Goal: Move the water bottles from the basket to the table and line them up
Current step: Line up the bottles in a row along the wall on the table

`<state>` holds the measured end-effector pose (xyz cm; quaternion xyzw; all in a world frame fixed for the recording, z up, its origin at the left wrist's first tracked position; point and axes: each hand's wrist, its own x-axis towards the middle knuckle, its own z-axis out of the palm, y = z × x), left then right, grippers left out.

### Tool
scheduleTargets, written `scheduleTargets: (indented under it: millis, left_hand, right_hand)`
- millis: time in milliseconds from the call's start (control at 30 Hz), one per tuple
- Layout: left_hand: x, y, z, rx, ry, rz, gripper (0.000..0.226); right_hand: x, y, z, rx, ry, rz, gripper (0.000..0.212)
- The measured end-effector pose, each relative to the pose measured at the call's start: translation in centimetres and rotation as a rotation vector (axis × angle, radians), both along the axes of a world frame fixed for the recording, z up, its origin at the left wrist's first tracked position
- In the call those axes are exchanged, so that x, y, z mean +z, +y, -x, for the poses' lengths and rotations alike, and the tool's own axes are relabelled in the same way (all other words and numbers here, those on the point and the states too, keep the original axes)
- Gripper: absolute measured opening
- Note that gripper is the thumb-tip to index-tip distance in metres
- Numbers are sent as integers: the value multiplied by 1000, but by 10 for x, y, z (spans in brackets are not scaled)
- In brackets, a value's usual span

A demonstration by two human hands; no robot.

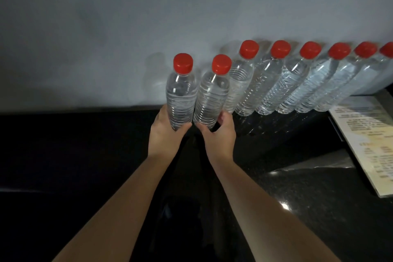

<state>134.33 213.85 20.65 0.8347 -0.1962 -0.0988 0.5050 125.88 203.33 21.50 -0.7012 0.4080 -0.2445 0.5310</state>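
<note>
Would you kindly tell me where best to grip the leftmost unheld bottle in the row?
Probably the neck of the leftmost unheld bottle, just under its red cap, coming from above: its neighbour crowds one side, the right hand holds a second bottle over its lower body, and the wall stands behind.

A plain pale grey wall (106, 17) fills the upper half, dimly lit and darker toward the left. Below it is a black glossy table (319, 208), speckled like stone, with small bright reflections at the right. A printed sheet (372, 144) lies at the right edge.
</note>
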Motion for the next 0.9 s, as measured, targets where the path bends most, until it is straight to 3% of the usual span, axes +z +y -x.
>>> scheduleTargets:
  millis: [900]
  left_hand:
    - [1,-18,-28,77,-77,-92,55]
  right_hand:
    - [-10,-10,-25,-62,89,108,12]
